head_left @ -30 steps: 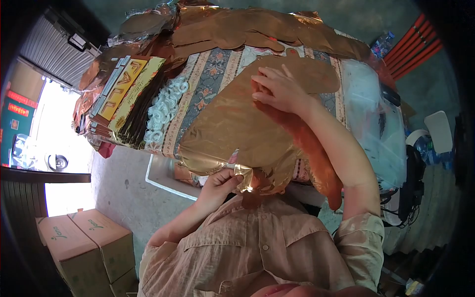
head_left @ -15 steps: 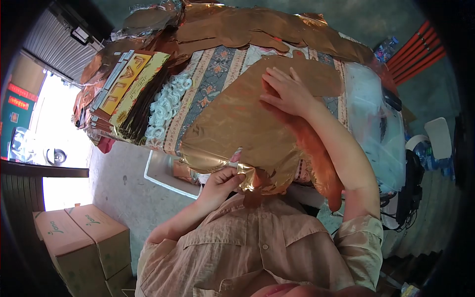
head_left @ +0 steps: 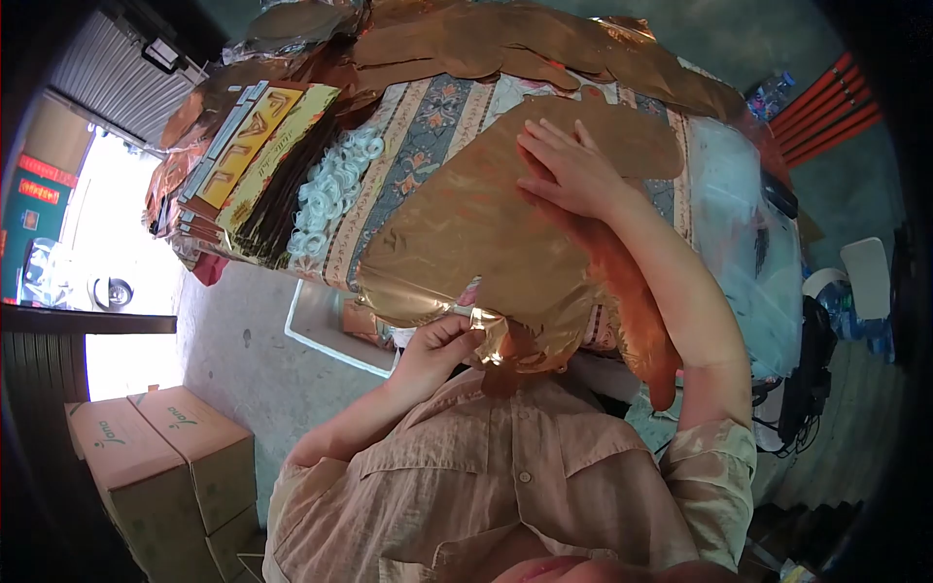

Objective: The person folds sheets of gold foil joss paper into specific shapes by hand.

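Observation:
A large flat foil balloon (head_left: 476, 214), shiny coppery brown, lies spread over the patterned tablecloth and hangs over the table's near edge. My left hand (head_left: 442, 345) is closed on its near edge, thumb and fingers pinching the crinkled foil next to a small pale tab (head_left: 469, 291). Higher up, my right hand (head_left: 573, 170) rests on the balloon with fingers stretched and slightly spread, holding nothing. Under my right forearm a reddish-brown foil strip (head_left: 637, 335) trails off the table edge.
A stack of printed "FALL" packets (head_left: 262, 160) and white ribbon coils (head_left: 330, 189) sit at left. More brown foil pieces (head_left: 466, 44) line the far edge. Clear plastic bags (head_left: 743, 253) lie at right. A white foam box (head_left: 335, 350) and cartons (head_left: 160, 437) stand below.
The whole view has shifted slightly. Both hands keep nearly the same places on the foil balloon, the left still pinching its edge and the right still flat.

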Demonstrator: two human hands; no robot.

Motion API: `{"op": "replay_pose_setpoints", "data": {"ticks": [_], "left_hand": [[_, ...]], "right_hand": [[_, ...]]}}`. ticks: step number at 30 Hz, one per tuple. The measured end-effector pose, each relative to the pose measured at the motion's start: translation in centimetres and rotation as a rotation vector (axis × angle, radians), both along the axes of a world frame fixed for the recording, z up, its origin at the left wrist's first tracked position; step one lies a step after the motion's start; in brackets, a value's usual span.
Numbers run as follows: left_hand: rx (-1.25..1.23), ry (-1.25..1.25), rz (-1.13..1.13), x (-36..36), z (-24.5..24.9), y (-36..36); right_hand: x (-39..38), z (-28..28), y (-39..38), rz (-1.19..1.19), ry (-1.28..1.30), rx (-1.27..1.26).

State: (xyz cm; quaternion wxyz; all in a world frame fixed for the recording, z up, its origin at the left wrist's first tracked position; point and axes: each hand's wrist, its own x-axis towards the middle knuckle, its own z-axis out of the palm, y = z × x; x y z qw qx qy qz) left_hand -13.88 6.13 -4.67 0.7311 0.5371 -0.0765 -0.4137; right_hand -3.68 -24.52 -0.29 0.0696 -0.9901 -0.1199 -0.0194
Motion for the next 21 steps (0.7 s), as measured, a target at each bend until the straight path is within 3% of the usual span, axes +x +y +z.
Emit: {"op": "replay_pose_setpoints", "data": {"ticks": [21], "left_hand": [[-0.02,0.027,0.016,0.17,0.2,0.02]], "right_hand": [[-0.51,-0.87,0.11,0.031,-0.055,0.038]]}}
